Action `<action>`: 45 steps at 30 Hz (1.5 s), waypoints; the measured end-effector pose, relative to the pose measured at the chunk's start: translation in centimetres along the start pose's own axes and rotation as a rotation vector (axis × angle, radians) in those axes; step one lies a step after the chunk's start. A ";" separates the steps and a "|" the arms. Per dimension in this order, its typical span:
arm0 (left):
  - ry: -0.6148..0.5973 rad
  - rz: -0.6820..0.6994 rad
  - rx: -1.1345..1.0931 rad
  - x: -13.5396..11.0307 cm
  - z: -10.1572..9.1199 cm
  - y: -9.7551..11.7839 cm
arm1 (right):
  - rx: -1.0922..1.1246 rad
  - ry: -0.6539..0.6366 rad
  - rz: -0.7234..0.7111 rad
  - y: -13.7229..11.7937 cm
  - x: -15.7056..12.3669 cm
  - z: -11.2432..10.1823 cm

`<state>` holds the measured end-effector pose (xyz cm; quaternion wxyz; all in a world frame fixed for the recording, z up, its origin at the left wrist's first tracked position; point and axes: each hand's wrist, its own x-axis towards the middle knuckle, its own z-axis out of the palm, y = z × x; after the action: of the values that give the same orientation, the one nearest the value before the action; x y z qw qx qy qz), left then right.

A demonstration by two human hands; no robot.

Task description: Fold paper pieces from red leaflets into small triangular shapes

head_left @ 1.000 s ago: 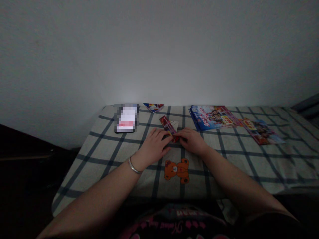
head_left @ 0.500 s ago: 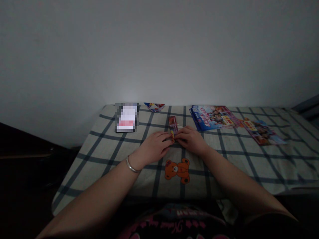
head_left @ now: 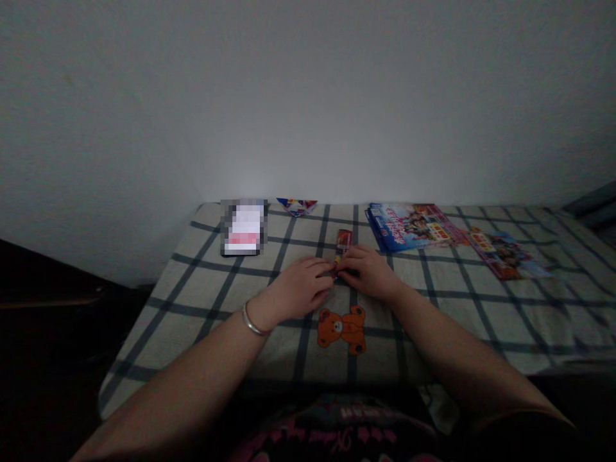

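Between my two hands, a narrow folded strip of printed paper (head_left: 343, 240), red with some yellow, lies on the checked tablecloth (head_left: 202, 282). My left hand (head_left: 304, 283), with a silver bangle on its wrist, pinches the strip's near end from the left. From the right, my right hand (head_left: 368, 271) has its fingers closed on the same near end, fingertips almost meeting those of the left. Fingers cover the lower part of the strip, so its exact folds are hidden. Just below the hands is an orange bear print (head_left: 342, 329) on the cloth.
A lit phone (head_left: 244, 228), its screen blurred out, lies at the back left. Beside it, a folded paper triangle (head_left: 297, 206) sits by the wall (head_left: 308, 102). To the right are a stack of colourful printed leaflets (head_left: 409, 226) and another leaflet (head_left: 507, 254).
The paper strip's far end has swung to the right, and a pale flap beside it no longer shows. Both hands stay close to where they were, still at the near end.
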<state>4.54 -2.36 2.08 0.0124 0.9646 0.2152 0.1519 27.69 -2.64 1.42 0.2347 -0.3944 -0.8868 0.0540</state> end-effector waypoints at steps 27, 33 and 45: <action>0.069 -0.027 0.025 0.2 0.8 0.3 | -0.059 -0.045 0.088 -0.2 0.6 0.4; 0.092 -0.019 0.056 0.2 0.9 0.4 | -0.034 -0.032 0.145 -0.3 0.6 0.6; -0.008 -0.080 0.088 0.8 0.7 1.4 | -0.007 0.058 0.126 0.3 0.4 1.5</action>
<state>6.04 -3.24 1.82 -0.0233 0.9554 0.2601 0.1379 27.00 -1.99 0.15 0.2548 -0.4515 -0.8534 0.0540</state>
